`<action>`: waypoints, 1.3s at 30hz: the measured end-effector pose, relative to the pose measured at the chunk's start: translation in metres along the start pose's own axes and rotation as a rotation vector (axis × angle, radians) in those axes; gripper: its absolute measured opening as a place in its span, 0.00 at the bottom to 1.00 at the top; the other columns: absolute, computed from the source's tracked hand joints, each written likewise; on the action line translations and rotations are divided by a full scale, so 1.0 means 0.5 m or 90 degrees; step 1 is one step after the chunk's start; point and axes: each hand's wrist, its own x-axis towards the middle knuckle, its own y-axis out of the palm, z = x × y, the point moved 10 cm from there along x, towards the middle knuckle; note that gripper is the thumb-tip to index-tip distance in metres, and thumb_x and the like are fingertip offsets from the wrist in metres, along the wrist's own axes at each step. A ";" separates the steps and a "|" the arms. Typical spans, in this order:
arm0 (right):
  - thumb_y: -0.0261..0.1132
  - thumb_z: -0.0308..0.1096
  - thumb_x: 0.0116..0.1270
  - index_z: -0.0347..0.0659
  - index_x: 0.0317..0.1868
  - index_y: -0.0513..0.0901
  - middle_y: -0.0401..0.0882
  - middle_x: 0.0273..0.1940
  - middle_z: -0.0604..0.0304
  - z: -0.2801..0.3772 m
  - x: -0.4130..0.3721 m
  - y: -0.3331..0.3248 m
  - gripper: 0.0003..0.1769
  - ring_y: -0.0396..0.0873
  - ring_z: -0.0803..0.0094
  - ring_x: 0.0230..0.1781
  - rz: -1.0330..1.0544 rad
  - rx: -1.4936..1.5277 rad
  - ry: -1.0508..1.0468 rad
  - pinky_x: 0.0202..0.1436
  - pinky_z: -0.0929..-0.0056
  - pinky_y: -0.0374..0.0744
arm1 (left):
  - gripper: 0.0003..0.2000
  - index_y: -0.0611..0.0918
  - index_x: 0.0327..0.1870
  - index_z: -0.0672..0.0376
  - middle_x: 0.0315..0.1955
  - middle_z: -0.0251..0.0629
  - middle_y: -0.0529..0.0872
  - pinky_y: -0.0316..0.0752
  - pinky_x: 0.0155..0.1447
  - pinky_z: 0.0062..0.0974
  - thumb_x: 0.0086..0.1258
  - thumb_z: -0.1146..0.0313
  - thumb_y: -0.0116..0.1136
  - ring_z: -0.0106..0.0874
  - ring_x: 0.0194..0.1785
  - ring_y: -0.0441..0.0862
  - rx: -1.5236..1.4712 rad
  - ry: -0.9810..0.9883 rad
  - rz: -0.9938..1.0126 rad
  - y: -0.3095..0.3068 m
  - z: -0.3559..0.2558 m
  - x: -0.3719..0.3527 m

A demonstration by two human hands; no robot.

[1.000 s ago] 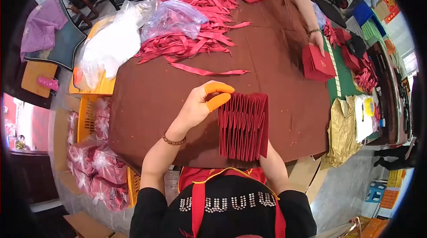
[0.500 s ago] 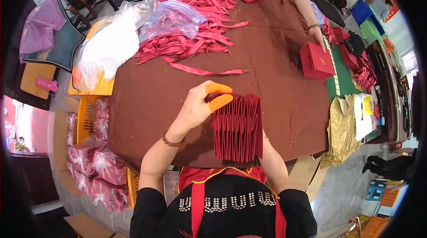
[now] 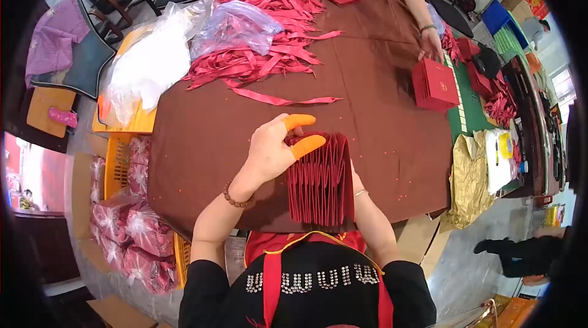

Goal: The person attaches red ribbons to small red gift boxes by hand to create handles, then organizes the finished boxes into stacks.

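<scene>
Red folded-paper stack point(image 3: 320, 184) flanked by R hand point(image 3: 357, 182), fingers can't be told; L hand point(image 3: 269, 149) held at top corner, thumb/index spread.

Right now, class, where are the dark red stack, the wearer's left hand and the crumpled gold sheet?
Dark red stack point(image 3: 320, 187): head view, middle of its folded layers.
Left hand point(image 3: 270, 148): head view, back of the hand.
Crumpled gold sheet point(image 3: 470, 181): head view, middle of its surface.

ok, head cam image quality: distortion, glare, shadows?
Head view: fisheye curvature with black rounded borders; glare bleaches the bright opening at far left; the white plastic bag looks washed out; soft shadow falls on the brown tablecloth; the dark-red pleated stack looks fairly sharp.
</scene>
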 end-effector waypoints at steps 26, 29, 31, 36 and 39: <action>0.64 0.32 0.63 0.35 0.57 0.70 0.76 0.52 0.54 0.097 -0.002 0.117 0.23 0.78 0.67 0.50 -0.105 -0.205 -0.124 0.53 0.65 0.79 | 0.38 0.50 0.72 0.54 0.62 0.46 0.63 0.61 0.65 0.30 0.67 0.61 0.59 0.34 0.63 0.65 -0.340 -0.209 -0.110 0.016 0.247 -0.088; 0.65 0.30 0.62 0.36 0.55 0.71 0.78 0.49 0.56 0.095 0.005 0.134 0.22 0.79 0.69 0.48 -0.117 -0.265 -0.175 0.52 0.67 0.79 | 0.38 0.46 0.73 0.53 0.62 0.46 0.64 0.59 0.66 0.30 0.69 0.60 0.56 0.33 0.63 0.65 -0.416 -0.398 -0.186 0.009 0.270 -0.155; 0.65 0.30 0.62 0.37 0.55 0.71 0.77 0.49 0.57 0.096 0.016 0.142 0.22 0.78 0.70 0.48 -0.138 -0.286 -0.198 0.53 0.67 0.79 | 0.38 0.47 0.73 0.54 0.62 0.46 0.64 0.61 0.65 0.30 0.68 0.62 0.57 0.31 0.61 0.66 -0.539 -0.353 -0.147 0.020 0.274 -0.155; 0.67 0.29 0.59 0.37 0.59 0.65 0.74 0.51 0.55 0.080 0.047 0.175 0.29 0.76 0.68 0.51 -0.114 -0.326 -0.198 0.55 0.67 0.77 | 0.32 0.55 0.71 0.56 0.60 0.43 0.68 0.62 0.65 0.29 0.67 0.67 0.55 0.31 0.61 0.67 -0.605 -0.328 -0.137 -0.017 0.290 -0.149; 0.69 0.30 0.57 0.35 0.61 0.60 0.72 0.52 0.53 0.082 0.066 0.185 0.35 0.75 0.67 0.51 -0.110 -0.350 -0.197 0.55 0.66 0.77 | 0.27 0.62 0.67 0.60 0.58 0.40 0.71 0.64 0.64 0.28 0.66 0.70 0.52 0.31 0.60 0.68 -0.613 -0.313 -0.203 -0.029 0.295 -0.145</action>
